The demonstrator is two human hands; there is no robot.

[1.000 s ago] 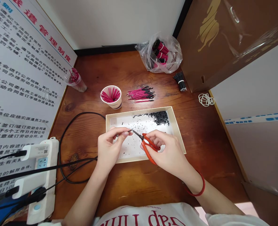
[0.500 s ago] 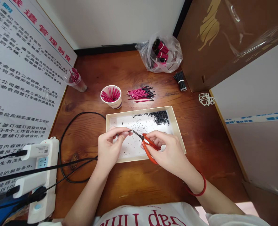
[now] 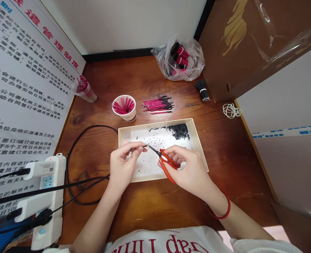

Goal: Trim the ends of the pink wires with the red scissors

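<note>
My left hand is closed over the left half of a shallow cardboard box lid, thumb and index finger pinching a thin dark wire, mostly hidden by the fingers. In my right hand is a pair of orange-handled scissors with narrow dark blades, pointing left. Their tips meet the end of the wire at my left fingertips. Below, the white floor of the lid bears scattered tiny dark bits and a heap of short black pieces in the far right corner.
Behind the lid stand a paper cup of red wires and a pile of red-and-black wires. Farther off are a plastic bag of bundles, a black wire bundle and a clear cup. A power strip with cables lies left.
Both hands keep nearly the same place over the lid. The scissor tips and left fingertips have shifted only very slightly.
</note>
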